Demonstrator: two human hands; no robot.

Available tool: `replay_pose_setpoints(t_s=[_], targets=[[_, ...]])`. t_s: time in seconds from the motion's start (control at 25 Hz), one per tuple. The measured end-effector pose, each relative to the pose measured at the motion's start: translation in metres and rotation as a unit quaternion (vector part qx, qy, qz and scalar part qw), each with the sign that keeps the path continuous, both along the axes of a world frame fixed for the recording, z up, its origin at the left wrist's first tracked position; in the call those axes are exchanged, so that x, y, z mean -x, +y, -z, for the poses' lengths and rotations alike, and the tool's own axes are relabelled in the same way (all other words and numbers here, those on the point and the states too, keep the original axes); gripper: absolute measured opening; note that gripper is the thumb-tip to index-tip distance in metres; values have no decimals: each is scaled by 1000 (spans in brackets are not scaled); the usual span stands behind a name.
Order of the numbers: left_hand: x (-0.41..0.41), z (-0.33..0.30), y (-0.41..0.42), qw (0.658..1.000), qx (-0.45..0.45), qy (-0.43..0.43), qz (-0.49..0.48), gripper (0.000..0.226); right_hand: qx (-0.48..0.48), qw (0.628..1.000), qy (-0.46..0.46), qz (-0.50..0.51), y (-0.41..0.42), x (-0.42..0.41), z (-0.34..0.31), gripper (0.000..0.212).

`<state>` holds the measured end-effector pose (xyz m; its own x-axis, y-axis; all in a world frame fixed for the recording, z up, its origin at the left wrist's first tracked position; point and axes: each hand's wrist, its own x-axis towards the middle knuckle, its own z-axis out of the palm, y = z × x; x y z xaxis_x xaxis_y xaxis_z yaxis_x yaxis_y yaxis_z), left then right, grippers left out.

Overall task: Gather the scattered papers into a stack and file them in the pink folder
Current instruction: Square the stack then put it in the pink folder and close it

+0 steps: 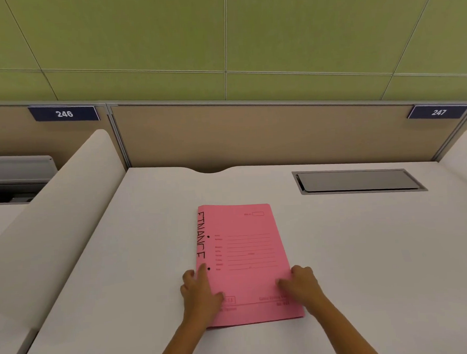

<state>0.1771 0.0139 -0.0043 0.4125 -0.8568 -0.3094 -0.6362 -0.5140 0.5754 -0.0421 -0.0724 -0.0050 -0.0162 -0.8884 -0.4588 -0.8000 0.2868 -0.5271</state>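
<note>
Closed pink folder (245,260) under both hands

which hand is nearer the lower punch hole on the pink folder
Left. The left hand rests on the pink folder beside the lower punch hole; the right hand sits at the opposite edge.

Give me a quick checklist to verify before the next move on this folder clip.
1. pink folder closed and flat on the desk: ok.
2. Loose papers left on the desk: none visible, ok.
3. Papers inside the folder: cannot tell, cover hides them.
4. left hand resting on the spine edge: ok.
5. right hand resting on the open edge: ok.
6. Nothing sticking out of the folder edges: ok.
</note>
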Motion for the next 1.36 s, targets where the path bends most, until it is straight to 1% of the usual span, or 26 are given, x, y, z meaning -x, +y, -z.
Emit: replay_pose_setpoints(t_s=[0.04, 0.12, 0.2, 0.28, 0.32, 0.44, 0.56, 0.64, 0.68, 0.8, 0.92, 1.04, 1.16, 1.36], targets=[[-2, -1, -1, 997, 29, 46, -52, 69, 14, 999, 45, -11, 4, -6, 1, 37], [-8, -4, -2, 984, 58, 126, -114, 48, 18, 998, 64, -3, 7, -12, -2, 37], [-16, -4, -2, 970, 46, 204, -126, 31, -3, 999, 47, 9, 2, -10, 0, 44], [-19, -1, 2, 954, 38, 272, -119, 27, -21, 1000, 20, 8, -2, -7, 3, 46], [-19, 2, 4, 950, 42, 285, -117, 27, -25, 1000, 2, 7, -4, -5, 3, 45], [-19, 8, 8, 948, 69, 288, -118, 24, -9, 998, -65, 24, 3, 0, 1, 36], [-19, 4, 3, 945, 98, 284, -128, 25, 21, 984, -167, 58, 10, 3, -1, 26], [-18, -5, -8, 942, 115, 289, -128, 26, 60, 971, -217, 79, 10, 3, -9, 26], [-17, -10, -17, 940, 124, 293, -125, 27, 83, 967, -227, 84, 4, 4, -14, 28], [-16, -28, -54, 938, 155, 291, -111, 26, 145, 959, -230, 83, -27, 3, -32, 34], [-13, -39, -106, 941, 167, 277, -99, 27, 174, 957, -219, 82, -74, 2, -48, 36], [-8, -39, -153, 947, 146, 274, -85, 32, 183, 958, -204, 79, -121, 6, -49, 37], [-2, -29, -195, 950, 121, 274, -84, 31, 186, 963, -177, 80, -161, 11, -41, 38], [5, -4, -240, 966, 100, 222, -90, 23, 177, 968, -152, 90, -207, 16, -15, 37]])
